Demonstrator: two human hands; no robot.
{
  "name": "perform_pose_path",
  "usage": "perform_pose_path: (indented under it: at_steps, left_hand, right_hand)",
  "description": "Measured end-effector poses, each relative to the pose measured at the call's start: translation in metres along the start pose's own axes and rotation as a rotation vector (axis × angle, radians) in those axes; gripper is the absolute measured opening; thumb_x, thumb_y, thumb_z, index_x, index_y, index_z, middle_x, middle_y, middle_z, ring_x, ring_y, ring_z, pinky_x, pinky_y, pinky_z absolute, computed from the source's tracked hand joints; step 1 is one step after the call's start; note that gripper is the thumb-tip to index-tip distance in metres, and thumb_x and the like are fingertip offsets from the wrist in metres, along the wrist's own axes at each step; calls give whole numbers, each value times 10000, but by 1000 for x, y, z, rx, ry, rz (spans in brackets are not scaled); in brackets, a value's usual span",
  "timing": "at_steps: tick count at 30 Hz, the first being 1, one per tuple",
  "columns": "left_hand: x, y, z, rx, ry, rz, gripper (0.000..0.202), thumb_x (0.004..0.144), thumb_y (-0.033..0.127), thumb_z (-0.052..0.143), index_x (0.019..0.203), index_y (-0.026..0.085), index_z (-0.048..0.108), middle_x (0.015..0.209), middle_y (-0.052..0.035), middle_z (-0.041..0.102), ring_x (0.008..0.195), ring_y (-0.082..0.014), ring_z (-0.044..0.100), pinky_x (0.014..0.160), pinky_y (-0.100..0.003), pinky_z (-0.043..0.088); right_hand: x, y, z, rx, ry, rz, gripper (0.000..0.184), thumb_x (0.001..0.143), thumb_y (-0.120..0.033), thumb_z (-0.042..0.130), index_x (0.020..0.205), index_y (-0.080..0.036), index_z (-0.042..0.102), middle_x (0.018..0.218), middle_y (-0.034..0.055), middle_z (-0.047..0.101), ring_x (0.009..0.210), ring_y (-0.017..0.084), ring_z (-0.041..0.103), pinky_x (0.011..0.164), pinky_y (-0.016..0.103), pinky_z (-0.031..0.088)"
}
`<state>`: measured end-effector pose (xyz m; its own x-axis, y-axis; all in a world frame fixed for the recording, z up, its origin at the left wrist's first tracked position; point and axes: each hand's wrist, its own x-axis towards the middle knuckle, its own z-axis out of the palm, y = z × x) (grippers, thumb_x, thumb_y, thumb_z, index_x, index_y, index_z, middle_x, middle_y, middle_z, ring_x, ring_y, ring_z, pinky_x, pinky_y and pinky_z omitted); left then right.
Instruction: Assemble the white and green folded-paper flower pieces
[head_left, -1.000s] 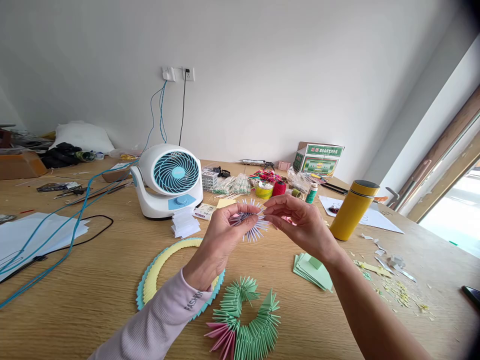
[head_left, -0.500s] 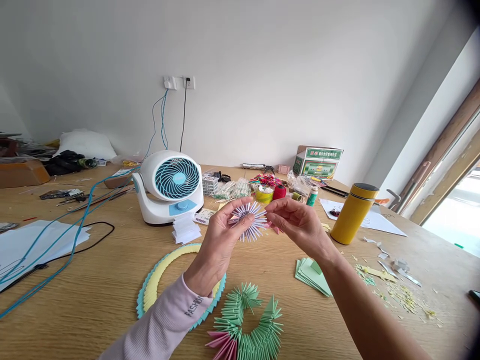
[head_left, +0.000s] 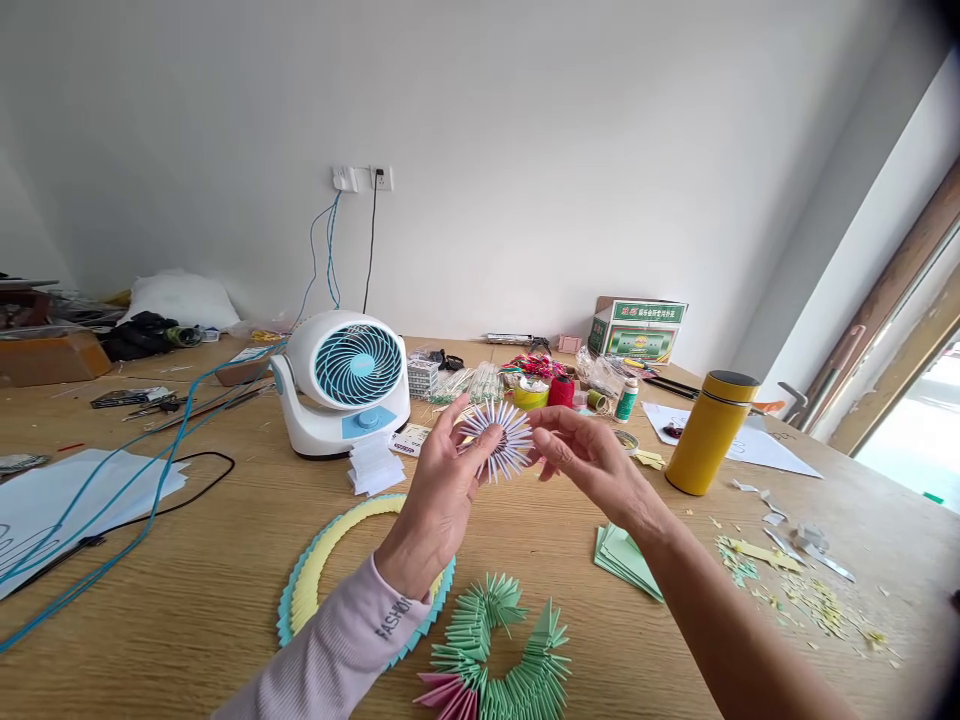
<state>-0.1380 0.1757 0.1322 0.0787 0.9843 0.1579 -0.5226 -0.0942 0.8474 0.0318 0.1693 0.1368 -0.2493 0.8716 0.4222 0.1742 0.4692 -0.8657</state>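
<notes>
A small round pale lilac paper burst (head_left: 498, 437) of folded spikes is held up above the wooden table (head_left: 187, 590). My left hand (head_left: 442, 490) pinches its left side between thumb and fingers. My right hand (head_left: 589, 455) meets it from the right, fingertips closed on its right edge. Below my hands lie a yellow and blue paper ring (head_left: 330, 560) and a curved green folded paper piece (head_left: 502, 650) with a pink end.
A white and blue desk fan (head_left: 349, 385) stands behind my hands, with white paper slips (head_left: 373, 466) before it. A yellow flask (head_left: 709, 432) stands to the right. Green paper sheets (head_left: 626, 552), paper scraps (head_left: 795, 580), thread spools (head_left: 559, 390), a green box (head_left: 637, 328) and blue cables (head_left: 135, 470) lie around.
Both hands have lifted the paper burst slightly and turned it to face the camera more fully. The view has shifted a little, so the table items sit lower.
</notes>
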Motion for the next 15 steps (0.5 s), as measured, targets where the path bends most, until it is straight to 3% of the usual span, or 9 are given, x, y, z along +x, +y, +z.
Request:
perform_pose_path:
  at_steps: [3,5,15]
  left_hand:
    - [3,-3,-2,-58,-73,-10,371,757,207,768,1103,164,642,1086,-66,710,935,-175,669,798,-279,524]
    - [4,-6,-4,-76,-103,-21,297,755,205,767,1029,146,669,1046,-68,720,934,-178,670,800,-280,520]
    - [8,-13,-8,-62,-142,-35,279,736,224,794,983,130,705,971,-59,726,850,-145,645,789,-270,491]
  right_hand:
    - [1,8,7,-14,-15,21,371,885,-475,655,1085,-164,629,911,81,704,767,179,684,593,281,561]
    - [3,14,12,7,13,19,351,867,-455,675,1064,-168,629,922,81,707,747,175,679,589,283,566]
    - [7,22,12,20,8,34,377,865,-493,651,1048,-165,629,883,66,683,731,159,639,602,272,548]
